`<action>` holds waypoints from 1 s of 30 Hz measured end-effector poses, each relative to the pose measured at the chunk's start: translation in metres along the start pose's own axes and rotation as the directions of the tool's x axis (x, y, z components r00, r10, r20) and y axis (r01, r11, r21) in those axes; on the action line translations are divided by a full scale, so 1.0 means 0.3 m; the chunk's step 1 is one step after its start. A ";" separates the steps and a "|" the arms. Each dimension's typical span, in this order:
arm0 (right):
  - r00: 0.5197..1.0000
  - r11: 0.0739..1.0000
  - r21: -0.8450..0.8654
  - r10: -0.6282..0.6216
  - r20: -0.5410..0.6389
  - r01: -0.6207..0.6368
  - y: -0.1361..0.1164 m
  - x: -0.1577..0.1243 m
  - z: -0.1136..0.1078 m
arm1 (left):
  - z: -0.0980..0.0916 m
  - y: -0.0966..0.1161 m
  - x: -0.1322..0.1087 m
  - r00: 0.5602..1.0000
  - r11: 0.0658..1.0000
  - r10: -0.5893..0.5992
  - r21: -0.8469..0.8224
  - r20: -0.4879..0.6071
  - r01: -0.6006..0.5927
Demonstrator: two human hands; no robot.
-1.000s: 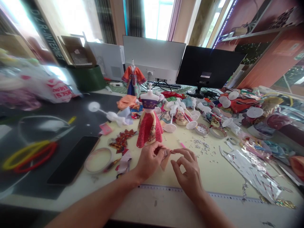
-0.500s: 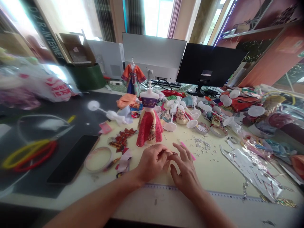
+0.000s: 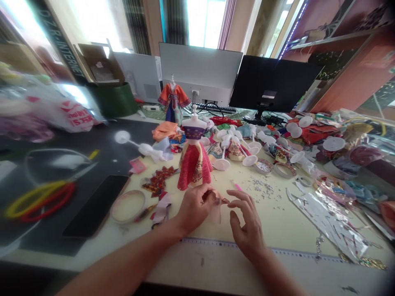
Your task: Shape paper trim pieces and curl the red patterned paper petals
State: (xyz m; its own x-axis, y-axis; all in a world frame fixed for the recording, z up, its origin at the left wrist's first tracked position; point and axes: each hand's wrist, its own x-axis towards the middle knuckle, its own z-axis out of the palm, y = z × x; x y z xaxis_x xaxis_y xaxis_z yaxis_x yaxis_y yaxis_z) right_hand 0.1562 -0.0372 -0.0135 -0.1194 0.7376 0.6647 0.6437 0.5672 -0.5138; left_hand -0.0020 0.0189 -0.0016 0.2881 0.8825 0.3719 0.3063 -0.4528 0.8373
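Observation:
My left hand (image 3: pixel 197 205) is closed in a pinch on a small sheer strip (image 3: pixel 216 213), which hangs below the fingers. A little brown patterned end (image 3: pixel 225 201) pokes out toward the right. Whether the strip is cloth or tape I cannot tell. My right hand (image 3: pixel 247 222) is just to the right, its fingers spread and apart from the strip. Behind the hands a small dress form (image 3: pixel 194 121) stands upright in a purple patterned top (image 3: pixel 194 132) and a red and cream skirt (image 3: pixel 193 166).
Left of the hands lie a tape roll (image 3: pixel 128 206), patterned fabric scraps (image 3: pixel 159 179), a phone (image 3: pixel 96 205) and scissors with yellow and red handles (image 3: pixel 40 199). To the right are scattered silver bits (image 3: pixel 261 187), a pink stick (image 3: pixel 237 186) and a clear packet (image 3: pixel 330 224). A ruler (image 3: pixel 284 251) runs in front.
My right hand has moved right and away from my left hand, its fingers now clear of the piece. More of the sheer strip shows under my left fingers.

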 end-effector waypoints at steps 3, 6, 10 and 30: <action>1.000 0.998 -0.053 -0.022 -0.019 0.020 -0.007 0.001 0.005 | 0.004 0.004 -0.006 0.999 1.000 0.026 0.013 0.020 -0.026; 0.998 0.989 -0.141 -0.054 -0.014 0.051 -0.003 0.002 0.025 | 0.015 0.005 -0.017 0.996 0.993 0.079 0.088 0.029 -0.081; 0.995 0.978 -0.205 -0.064 -0.071 0.048 0.011 0.004 0.039 | 0.035 0.006 -0.034 0.989 0.974 0.128 0.179 0.072 -0.139; 0.983 0.981 -0.071 0.182 -0.025 -0.183 -0.012 0.182 -0.114 | -0.069 0.169 0.078 0.973 0.949 0.047 0.294 0.228 -0.114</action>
State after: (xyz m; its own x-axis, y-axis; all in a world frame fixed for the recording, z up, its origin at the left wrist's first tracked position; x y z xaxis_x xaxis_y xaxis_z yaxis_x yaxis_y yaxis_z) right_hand 0.1732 -0.0115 0.0430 0.0183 0.8191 0.5733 0.7064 0.3952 -0.5872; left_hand 0.0014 0.0192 0.0577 0.5010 0.8082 0.3094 0.5246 -0.5680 0.6342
